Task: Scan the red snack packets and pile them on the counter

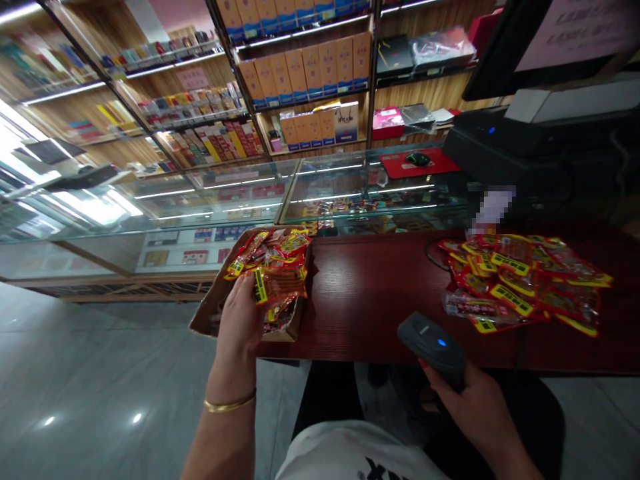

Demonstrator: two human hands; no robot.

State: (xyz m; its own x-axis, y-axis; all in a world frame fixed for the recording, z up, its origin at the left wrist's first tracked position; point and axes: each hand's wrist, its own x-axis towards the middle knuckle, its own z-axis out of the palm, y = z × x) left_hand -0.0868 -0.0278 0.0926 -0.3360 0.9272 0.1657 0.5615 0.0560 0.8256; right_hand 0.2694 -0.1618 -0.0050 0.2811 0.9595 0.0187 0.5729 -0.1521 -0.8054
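My left hand (241, 313) is closed on the left end of a red and yellow snack packet (280, 285) with a clear window showing brown sticks. It holds the packet over an open cardboard box (204, 319) full of similar packets, at the counter's left end. My right hand (473, 400) is wrapped round the handle of a black barcode scanner (433, 343) with a lit blue light, above the counter's front edge. To the right, a loose pile of snack packets (520, 273) lies on the dark red wooden counter (365, 293).
Behind the counter stands a glass display case (220, 193) with a red mouse pad (425, 162) and black mouse on top. A monitor (555, 40) and dark machine (505, 150) occupy the right. Shelves of boxed goods (305, 73) line the back wall. A cable curves beside the pile.
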